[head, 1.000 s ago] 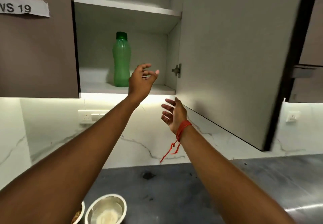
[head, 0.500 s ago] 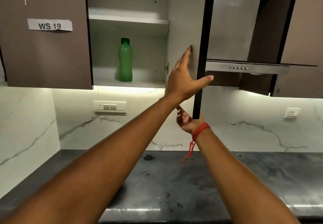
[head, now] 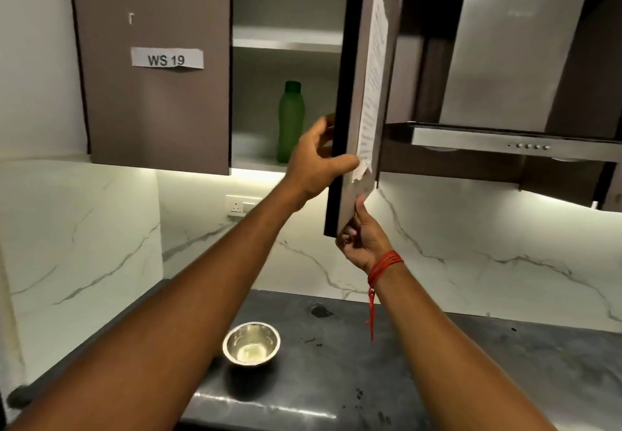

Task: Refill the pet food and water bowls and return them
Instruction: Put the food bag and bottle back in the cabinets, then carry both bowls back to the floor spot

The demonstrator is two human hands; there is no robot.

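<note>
Two hands are up at the wall cabinet, both on the same door (head: 350, 100), one above the other and a little apart. My left hand (head: 316, 164) grips the door's dark edge partway up: the thumb lies across the outer face, its tip at the torn lower corner of a paper (head: 375, 77) stuck there, and the fingers go round behind the edge. My right hand (head: 361, 240) holds the door's bottom corner, thumb pointing up against the outer face, fingers curled underneath. A red thread (head: 385, 260) is tied round that wrist, its loose end hanging down.

The door stands nearly edge-on to me, so the cabinet is open. Inside, a green bottle (head: 290, 120) stands upright on the bottom shelf, just left of my left hand and not touched by it. A higher shelf (head: 286, 40) sits above it. The neighbouring door (head: 151, 110) to the left is closed and carries a label (head: 167, 59) reading "WS 19".

One steel bowl (head: 251, 343) sits upright on the dark counter (head: 471, 363), well below my hands, between my forearms and just beside the left one. Its inside shines; I cannot tell whether it holds anything.

To the right of the door hangs a steel hood (head: 488, 137). A socket (head: 240, 205) is set in the marble wall under the cabinet.
</note>
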